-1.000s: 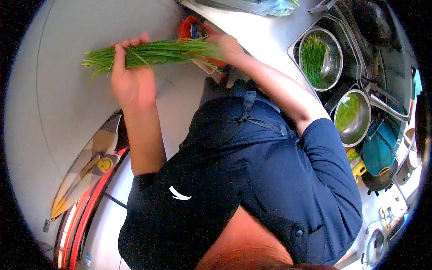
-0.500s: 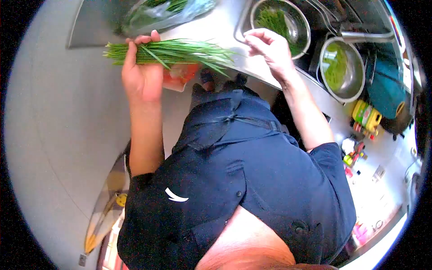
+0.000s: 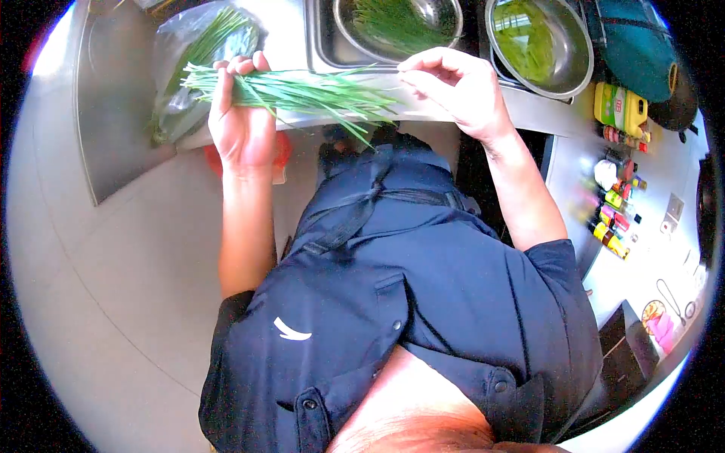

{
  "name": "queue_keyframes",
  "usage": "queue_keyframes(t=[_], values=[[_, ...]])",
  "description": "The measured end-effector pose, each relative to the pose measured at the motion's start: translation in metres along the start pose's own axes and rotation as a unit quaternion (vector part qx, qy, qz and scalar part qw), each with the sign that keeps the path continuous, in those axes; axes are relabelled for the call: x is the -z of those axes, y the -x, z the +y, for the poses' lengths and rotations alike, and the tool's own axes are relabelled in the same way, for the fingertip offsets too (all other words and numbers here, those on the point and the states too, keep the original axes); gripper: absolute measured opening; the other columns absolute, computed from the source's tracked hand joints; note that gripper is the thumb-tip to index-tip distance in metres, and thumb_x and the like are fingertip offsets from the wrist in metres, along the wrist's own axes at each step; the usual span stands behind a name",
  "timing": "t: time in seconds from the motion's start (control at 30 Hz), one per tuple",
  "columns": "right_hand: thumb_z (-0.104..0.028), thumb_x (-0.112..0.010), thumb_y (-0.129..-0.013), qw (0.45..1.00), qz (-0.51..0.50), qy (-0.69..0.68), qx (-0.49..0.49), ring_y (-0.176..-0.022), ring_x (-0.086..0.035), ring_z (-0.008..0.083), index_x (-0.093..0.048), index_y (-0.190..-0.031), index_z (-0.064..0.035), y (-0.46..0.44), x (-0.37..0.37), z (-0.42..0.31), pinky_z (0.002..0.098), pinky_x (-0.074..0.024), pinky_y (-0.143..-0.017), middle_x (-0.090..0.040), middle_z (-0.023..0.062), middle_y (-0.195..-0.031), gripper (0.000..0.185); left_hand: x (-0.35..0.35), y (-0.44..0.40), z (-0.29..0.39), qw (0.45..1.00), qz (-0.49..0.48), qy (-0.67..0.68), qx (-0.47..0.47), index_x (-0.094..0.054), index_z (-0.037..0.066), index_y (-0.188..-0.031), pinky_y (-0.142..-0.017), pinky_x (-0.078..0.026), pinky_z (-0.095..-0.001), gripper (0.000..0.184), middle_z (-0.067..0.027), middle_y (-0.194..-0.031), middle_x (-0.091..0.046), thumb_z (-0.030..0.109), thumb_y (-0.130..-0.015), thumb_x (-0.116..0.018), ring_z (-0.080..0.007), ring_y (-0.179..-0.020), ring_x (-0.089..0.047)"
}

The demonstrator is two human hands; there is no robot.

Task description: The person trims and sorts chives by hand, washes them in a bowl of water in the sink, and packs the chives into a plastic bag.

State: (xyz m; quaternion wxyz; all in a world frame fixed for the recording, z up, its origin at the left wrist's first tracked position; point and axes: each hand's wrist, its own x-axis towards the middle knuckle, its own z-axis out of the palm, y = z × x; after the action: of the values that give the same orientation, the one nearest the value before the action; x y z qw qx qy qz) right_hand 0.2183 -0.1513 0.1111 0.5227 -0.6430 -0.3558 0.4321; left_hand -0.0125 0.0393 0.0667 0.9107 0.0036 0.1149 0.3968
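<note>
A bunch of long green chives (image 3: 310,92) lies across my left hand (image 3: 248,130), with the fingers curled up around its left part. The blades fan out to the right, and several droop below the counter's front edge. Just past their right tips, my right hand (image 3: 464,90) is closed in a pinch. Whatever it may hold between thumb and finger is too small to make out. A clear plastic bag (image 3: 172,98) with more chives stands at the left on the counter. Beyond my hands, a steel bowl (image 3: 456,34) in the sink holds more greens.
A second steel bowl (image 3: 583,64) with green pieces in liquid stands to the right. The steel counter (image 3: 281,38) runs in front of me. Farther right are a yellow oil jug (image 3: 630,109) and several small bottles (image 3: 615,219). Something red (image 3: 283,155) shows under the counter.
My view has turned, so the bowls and sink appear farther left and higher, and the bag lower left. Both hands keep nearly the same pose, with the chives still in my left hand.
</note>
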Motion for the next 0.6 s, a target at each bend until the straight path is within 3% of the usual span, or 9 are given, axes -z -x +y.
queue_keyframes(t=[0.37,0.6], values=[[-0.006,-0.07,-0.09,0.999,0.0,0.035,0.02,-0.089,-0.066,0.0099,-0.07,-0.111,0.0008,-0.003,0.017,0.0,0.0245,-0.0538,-0.081,-0.072,0.0063,-0.1,0.022,-0.005,-0.011,-0.013,1.0,0.016,-0.014,0.014,-0.053,0.007,-0.115,-0.112,-0.04,-0.0448,0.02,-0.0075,-0.099,-0.054,0.002,-0.096,-0.058,-0.0201,-0.095,-0.057],[-0.006,-0.07,-0.087,0.974,-0.057,0.168,0.138,-0.087,-0.068,0.013,-0.073,-0.107,-0.0017,-0.023,0.003,-0.016,0.0266,-0.0546,-0.079,-0.073,0.0081,-0.099,0.02,-0.008,-0.013,-0.013,0.999,0.005,-0.032,0.016,-0.053,0.007,-0.114,-0.113,-0.038,-0.045,0.021,-0.0074,-0.099,-0.054,0.002,-0.095,-0.059,-0.0204,-0.096,-0.057]])
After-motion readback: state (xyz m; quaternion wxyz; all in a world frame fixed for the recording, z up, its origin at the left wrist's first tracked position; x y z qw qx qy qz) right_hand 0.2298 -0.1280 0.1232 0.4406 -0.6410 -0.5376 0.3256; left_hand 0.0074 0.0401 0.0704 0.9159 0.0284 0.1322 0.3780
